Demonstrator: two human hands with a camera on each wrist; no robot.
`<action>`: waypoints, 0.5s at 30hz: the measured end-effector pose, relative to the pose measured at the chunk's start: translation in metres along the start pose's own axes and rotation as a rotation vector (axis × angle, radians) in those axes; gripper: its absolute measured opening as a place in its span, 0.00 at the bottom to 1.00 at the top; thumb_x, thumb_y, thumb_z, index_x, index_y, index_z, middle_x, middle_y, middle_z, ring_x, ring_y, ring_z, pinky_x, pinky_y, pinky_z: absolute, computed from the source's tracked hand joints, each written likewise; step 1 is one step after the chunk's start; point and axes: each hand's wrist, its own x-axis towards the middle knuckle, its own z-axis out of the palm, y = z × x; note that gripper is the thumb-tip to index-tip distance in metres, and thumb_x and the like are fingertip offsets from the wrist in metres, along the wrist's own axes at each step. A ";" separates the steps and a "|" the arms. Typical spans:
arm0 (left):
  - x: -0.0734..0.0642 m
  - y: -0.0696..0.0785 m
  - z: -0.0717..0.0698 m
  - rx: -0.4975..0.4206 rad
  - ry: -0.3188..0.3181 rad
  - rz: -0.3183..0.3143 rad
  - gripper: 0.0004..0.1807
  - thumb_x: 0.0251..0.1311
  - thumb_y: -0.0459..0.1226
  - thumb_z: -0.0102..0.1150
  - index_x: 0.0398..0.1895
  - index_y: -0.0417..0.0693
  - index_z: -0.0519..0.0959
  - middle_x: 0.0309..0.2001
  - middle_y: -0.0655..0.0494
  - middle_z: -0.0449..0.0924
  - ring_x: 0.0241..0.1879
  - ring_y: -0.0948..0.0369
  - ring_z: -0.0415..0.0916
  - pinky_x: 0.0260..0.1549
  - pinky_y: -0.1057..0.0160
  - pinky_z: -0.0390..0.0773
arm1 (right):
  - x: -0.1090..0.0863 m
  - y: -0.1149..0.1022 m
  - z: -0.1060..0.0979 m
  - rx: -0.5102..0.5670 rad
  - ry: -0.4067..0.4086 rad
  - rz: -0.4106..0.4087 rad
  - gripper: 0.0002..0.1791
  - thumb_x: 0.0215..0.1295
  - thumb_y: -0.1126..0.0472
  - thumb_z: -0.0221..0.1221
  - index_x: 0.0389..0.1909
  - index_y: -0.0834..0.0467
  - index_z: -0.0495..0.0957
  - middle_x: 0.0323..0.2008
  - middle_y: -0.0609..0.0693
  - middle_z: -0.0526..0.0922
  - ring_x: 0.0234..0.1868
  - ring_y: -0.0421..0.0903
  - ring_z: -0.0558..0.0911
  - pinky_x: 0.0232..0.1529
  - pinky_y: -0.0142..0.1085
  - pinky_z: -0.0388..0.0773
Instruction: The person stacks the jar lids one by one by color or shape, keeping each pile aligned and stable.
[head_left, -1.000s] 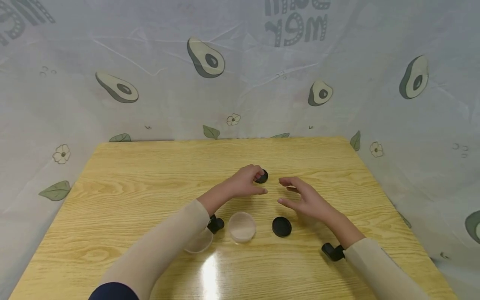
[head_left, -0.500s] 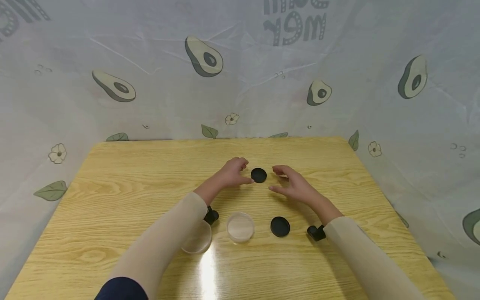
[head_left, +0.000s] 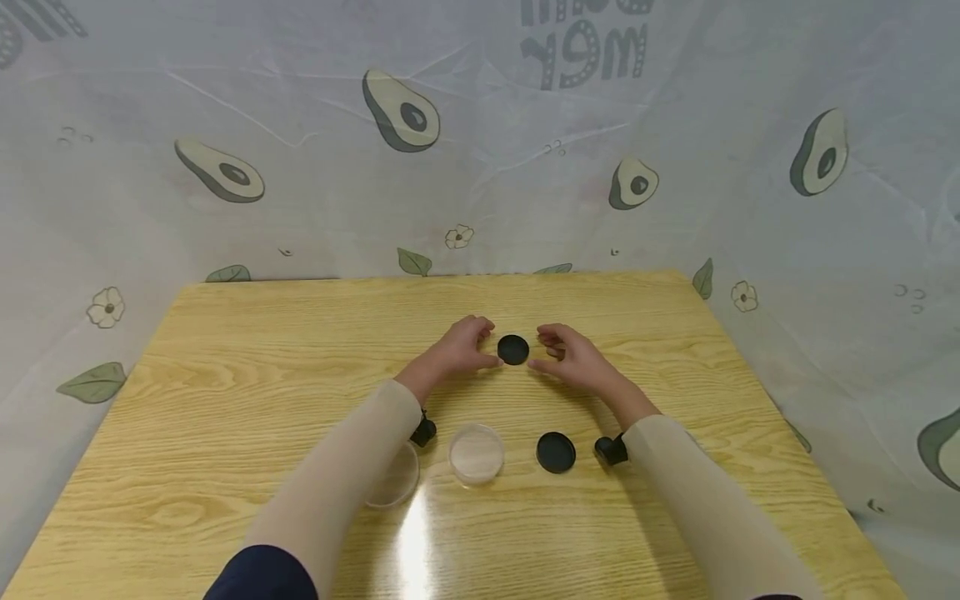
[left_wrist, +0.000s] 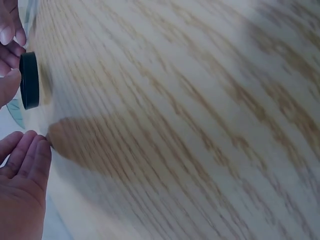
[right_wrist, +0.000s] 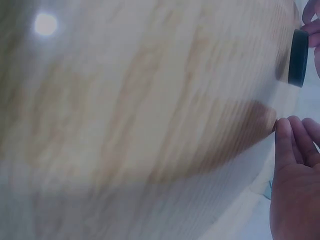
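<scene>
A round black lid (head_left: 513,350) lies on the wooden table between my two hands, toward the back. My left hand (head_left: 459,347) is at its left side, thumb tip right at the lid's near edge, fingers loosely bent. From the right, my right hand (head_left: 576,358) faces the same lid, its thumb tip close to the rim. Neither hand grips it. In the left wrist view the lid (left_wrist: 30,80) appears edge-on near the fingertips, and the right wrist view shows the lid (right_wrist: 298,58) at the far right. Both palms face inward.
A second black lid (head_left: 556,452) lies nearer the front. Left of it is a clear round dish (head_left: 476,454), and another clear dish (head_left: 397,477) is partly hidden by the left sleeve. A patterned sheet (head_left: 480,167) hangs behind the wooden table (head_left: 300,333).
My left hand has drawn back left from over the far lid, uncovering it. The right hand has moved left and away from me, toward the lid's right side.
</scene>
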 end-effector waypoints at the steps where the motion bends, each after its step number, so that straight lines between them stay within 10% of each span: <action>1: 0.000 0.000 0.001 -0.004 0.002 0.001 0.39 0.65 0.41 0.71 0.74 0.32 0.68 0.65 0.37 0.74 0.65 0.45 0.73 0.68 0.49 0.74 | 0.001 0.000 0.000 0.005 -0.002 0.000 0.40 0.72 0.57 0.67 0.77 0.67 0.61 0.73 0.67 0.68 0.74 0.65 0.71 0.75 0.56 0.70; 15: 0.012 -0.002 0.013 0.045 -0.003 0.083 0.35 0.64 0.38 0.70 0.71 0.32 0.70 0.61 0.36 0.76 0.61 0.46 0.75 0.66 0.49 0.75 | 0.011 -0.008 0.008 -0.050 -0.029 -0.031 0.37 0.69 0.61 0.69 0.73 0.69 0.66 0.71 0.68 0.72 0.70 0.64 0.76 0.72 0.54 0.74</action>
